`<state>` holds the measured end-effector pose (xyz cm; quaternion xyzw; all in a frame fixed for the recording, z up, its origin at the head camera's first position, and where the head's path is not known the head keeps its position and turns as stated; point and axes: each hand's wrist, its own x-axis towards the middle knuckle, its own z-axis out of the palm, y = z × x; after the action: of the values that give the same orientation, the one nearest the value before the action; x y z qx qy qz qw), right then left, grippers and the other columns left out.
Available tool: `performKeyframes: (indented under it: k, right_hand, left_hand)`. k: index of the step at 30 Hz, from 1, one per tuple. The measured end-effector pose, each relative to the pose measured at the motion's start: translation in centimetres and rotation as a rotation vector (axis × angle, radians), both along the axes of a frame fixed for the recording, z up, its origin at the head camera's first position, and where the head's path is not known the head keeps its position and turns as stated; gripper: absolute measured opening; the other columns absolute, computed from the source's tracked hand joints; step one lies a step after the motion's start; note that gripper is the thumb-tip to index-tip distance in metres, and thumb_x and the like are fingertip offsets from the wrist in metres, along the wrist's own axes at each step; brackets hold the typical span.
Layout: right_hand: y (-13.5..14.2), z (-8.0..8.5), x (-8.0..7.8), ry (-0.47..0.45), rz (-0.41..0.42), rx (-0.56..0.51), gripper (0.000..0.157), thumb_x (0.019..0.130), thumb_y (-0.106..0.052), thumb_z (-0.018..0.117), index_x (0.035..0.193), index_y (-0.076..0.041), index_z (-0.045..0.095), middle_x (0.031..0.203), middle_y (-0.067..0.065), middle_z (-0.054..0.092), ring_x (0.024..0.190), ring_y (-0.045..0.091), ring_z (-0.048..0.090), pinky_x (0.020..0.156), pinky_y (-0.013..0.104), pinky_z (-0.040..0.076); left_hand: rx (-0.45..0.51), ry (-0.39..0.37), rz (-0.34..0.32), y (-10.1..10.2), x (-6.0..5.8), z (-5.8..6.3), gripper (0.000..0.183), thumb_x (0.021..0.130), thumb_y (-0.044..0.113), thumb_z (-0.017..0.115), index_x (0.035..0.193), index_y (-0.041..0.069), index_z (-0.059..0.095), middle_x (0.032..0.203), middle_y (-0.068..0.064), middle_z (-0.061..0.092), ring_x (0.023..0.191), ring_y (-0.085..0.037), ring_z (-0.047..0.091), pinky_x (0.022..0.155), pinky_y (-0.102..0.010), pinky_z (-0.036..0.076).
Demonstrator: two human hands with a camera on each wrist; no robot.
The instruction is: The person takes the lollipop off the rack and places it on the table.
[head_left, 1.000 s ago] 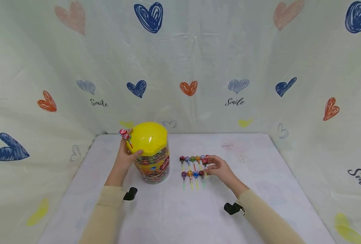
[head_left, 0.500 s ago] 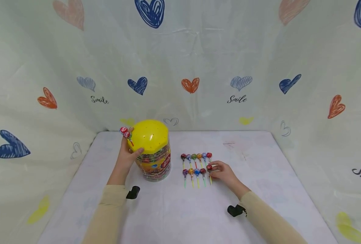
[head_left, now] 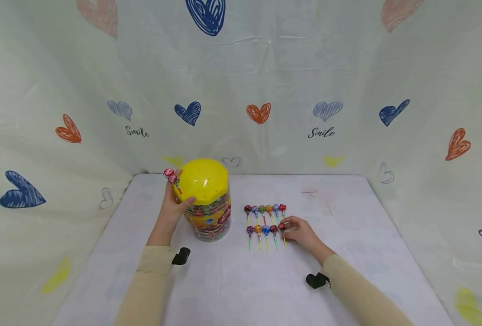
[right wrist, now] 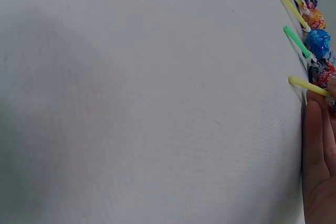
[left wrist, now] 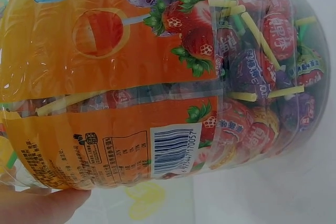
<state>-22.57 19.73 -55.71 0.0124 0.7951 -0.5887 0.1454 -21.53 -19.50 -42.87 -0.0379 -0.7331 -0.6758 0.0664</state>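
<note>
A clear jar (head_left: 208, 226) full of wrapped lollipops stands left of centre, with a yellow lid (head_left: 204, 181) dotted with small holes. My left hand (head_left: 169, 210) grips it by the lid, thumb in front and fingers at the far left side. Two red-wrapped lollipops (head_left: 173, 179) show at the lid's left edge, over those fingers. My right hand (head_left: 303, 233) pinches a dark red lollipop (head_left: 282, 226) with a yellow stick at the right end of the nearer row. In the right wrist view its yellow stick (right wrist: 307, 85) points away from the fingertips.
Two rows of lollipops lie right of the jar: a far row (head_left: 263, 209) and a nearer row (head_left: 266, 230), sticks toward me. The white-covered table (head_left: 232, 280) meets a heart-printed curtain (head_left: 289, 90) behind. A black wrist camera (head_left: 317, 280) sits by each sleeve.
My right hand has brought the red lollipop from the far row's right end down to the nearer row's right end. My left hand keeps its grip on the jar. The head view shifts slightly.
</note>
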Motion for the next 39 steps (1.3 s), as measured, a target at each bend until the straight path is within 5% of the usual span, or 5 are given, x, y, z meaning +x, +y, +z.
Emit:
performKeyframes:
  k: [7, 25, 39]
  right_hand:
    - [-0.2, -0.4, -0.3, 0.002, -0.008, 0.062, 0.039, 0.079, 0.002, 0.077, 0.115, -0.004, 0.064, 0.107, 0.008, 0.062, 0.073, 0.019, 0.060, 0.068, 0.032, 0.056]
    - [-0.5, -1.0, 0.0, 0.062, -0.022, 0.189, 0.039, 0.080, -0.004, 0.079, 0.117, -0.006, 0.067, 0.078, 0.006, 0.059, 0.064, 0.018, 0.052, 0.055, 0.029, 0.045]
    - [-0.5, -1.1, 0.2, 0.103, -0.021, 0.219, 0.039, 0.079, -0.006, 0.081, 0.116, -0.006, 0.069, 0.094, 0.007, 0.054, 0.067, 0.019, 0.052, 0.055, 0.029, 0.046]
  left_hand:
    - [0.008, -0.001, -0.005, 0.0, 0.1, 0.0, 0.077, 0.093, 0.018, 0.067, 0.153, 0.033, 0.021, 0.158, -0.003, 0.020, 0.140, -0.032, 0.022, 0.114, -0.058, 0.017]
    - [0.016, 0.005, 0.010, 0.1, 0.0, -0.2, 0.075, 0.093, 0.019, 0.068, 0.151, 0.035, 0.024, 0.158, -0.004, 0.022, 0.139, -0.034, 0.025, 0.112, -0.061, 0.018]
    - [0.026, 0.005, 0.008, 0.2, 0.0, -0.1, 0.076, 0.092, 0.013, 0.068, 0.152, 0.033, 0.024, 0.157, -0.005, 0.022, 0.139, -0.035, 0.025, 0.113, -0.059, 0.019]
